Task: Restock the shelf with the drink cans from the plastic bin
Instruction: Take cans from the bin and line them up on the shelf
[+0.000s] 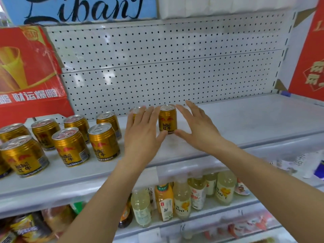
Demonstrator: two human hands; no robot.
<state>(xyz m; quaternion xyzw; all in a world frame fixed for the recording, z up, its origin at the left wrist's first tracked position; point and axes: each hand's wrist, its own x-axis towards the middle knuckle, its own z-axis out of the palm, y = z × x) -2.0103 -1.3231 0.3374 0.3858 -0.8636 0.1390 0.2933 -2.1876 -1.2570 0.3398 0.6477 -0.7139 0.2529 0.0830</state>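
Note:
Several gold Red Bull cans (103,142) stand in two rows on the left half of the white shelf (245,120). One more gold can (167,118) stands upright near the back of the shelf, to the right of the rows. My left hand (142,132) is just left of it with straight fingers, the thumb near the can's base. My right hand (196,125) is just right of it, fingers spread, thumb by the base. Another can (135,110) is partly hidden behind my left fingers. The plastic bin is out of view.
A red carton (29,72) stands at the shelf's left end, and a red box (308,55) at the right. White pegboard (166,58) backs the shelf. Bottled drinks (182,197) fill the lower shelf.

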